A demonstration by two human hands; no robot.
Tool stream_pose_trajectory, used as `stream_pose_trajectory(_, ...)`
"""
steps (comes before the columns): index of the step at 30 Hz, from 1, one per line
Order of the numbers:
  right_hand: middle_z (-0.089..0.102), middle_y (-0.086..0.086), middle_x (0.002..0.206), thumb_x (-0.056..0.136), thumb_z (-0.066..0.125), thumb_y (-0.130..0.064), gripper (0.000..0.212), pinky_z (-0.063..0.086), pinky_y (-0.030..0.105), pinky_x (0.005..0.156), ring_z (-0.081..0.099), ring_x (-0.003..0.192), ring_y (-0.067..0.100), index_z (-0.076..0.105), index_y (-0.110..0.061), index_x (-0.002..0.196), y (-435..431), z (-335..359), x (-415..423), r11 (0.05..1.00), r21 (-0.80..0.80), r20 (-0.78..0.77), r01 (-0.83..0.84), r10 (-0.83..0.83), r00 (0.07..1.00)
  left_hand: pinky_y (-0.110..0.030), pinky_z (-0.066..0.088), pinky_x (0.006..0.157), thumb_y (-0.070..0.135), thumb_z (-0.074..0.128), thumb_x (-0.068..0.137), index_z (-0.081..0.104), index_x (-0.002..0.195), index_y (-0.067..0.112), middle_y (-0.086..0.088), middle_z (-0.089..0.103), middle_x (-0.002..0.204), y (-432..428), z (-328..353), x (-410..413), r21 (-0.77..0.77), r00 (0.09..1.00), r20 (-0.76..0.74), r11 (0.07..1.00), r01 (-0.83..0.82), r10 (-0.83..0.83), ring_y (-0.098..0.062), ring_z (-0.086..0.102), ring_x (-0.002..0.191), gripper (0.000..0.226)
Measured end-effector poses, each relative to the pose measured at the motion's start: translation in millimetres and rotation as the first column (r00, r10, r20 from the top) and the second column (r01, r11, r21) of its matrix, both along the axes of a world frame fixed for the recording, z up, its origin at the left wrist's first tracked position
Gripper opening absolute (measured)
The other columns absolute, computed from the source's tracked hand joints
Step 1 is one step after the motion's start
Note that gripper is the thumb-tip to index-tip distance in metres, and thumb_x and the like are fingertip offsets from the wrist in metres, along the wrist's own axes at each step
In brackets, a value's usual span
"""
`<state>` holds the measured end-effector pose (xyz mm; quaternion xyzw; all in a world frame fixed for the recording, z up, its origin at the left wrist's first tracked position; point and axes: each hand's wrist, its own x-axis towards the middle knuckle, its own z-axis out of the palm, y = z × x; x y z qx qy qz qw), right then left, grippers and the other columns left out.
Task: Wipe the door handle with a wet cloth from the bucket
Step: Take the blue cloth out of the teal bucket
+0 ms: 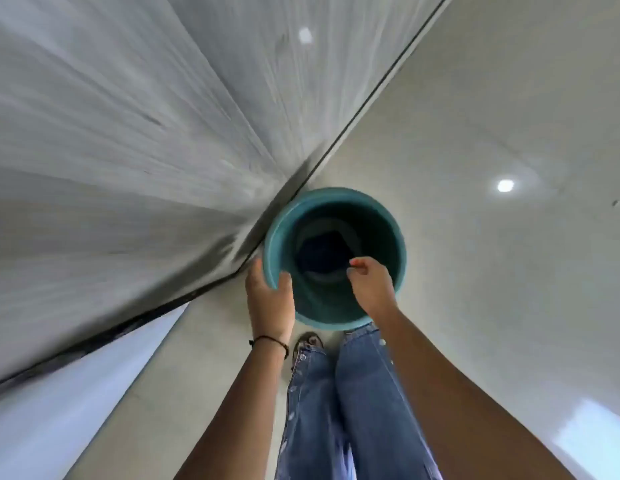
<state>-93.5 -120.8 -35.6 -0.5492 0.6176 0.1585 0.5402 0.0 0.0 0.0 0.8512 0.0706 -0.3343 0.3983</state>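
Note:
A teal bucket (388, 223) stands on the pale floor straight below me, close against the foot of a grey door. Deep inside it lies a dark blue cloth (319, 252) in water. My left hand (270, 299) grips the bucket's near left rim, thumb inside. My right hand (369, 284) hangs over the bucket's opening with its fingers curled and pinched together above the cloth; whether it touches the cloth I cannot tell. The door handle is out of view.
The grey door (128, 150) fills the left half of the view, its dark bottom edge running diagonally. Glossy pale floor tiles (492, 133) spread to the right. My legs in blue jeans (353, 393) and one shoe (308, 342) stand just behind the bucket.

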Motion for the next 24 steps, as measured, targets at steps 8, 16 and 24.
stream_pose_trajectory(8, 0.055, 0.02, 0.136, 0.09, 0.061, -0.008, 0.039, 0.039, 0.028, 0.102, 0.051, 0.126, 0.031, 0.055, 0.005, 0.126, 15, -157, 37, 0.977, 0.137, -0.127, 0.166, -0.149, 0.981, -0.007, 0.046, 0.065, 0.023, 0.059, 0.094, 0.063, 0.106, 0.012, 0.013, 0.065, 0.084, 8, -90, 12, -0.031, 0.979, 0.184, 0.996, -0.085, 0.089, 0.009, 0.06, 0.07, 0.017)
stream_pose_trajectory(16, 0.036, 0.012, 0.149, 0.061, 0.081, -0.052, 0.106, 0.033, 0.044, 0.105, 0.034, 0.135, 0.031, 0.029, -0.012, 0.144, 32, -210, 64, 0.946, -0.265, -0.401, -0.189, 0.07, 0.913, -0.004, 0.044, 0.062, 0.022, 0.058, 0.095, 0.06, 0.083, 0.034, 0.017, 0.064, 0.074, 8, -105, 15, -0.067, 0.971, 0.182, 0.987, -0.144, 0.154, 0.012, 0.06, 0.064, 0.017)
stream_pose_trajectory(24, 0.063, 0.018, 0.127, 0.074, 0.074, -0.036, 0.056, 0.046, 0.037, 0.099, 0.058, 0.119, 0.03, 0.062, -0.006, 0.119, 14, -172, 55, 0.995, -0.032, -0.211, -0.094, 0.085, 0.974, -0.004, 0.043, 0.062, 0.022, 0.058, 0.095, 0.064, 0.099, 0.017, 0.015, 0.064, 0.079, 9, -100, 16, -0.056, 0.981, 0.152, 0.992, -0.117, 0.124, 0.008, 0.06, 0.068, 0.009)
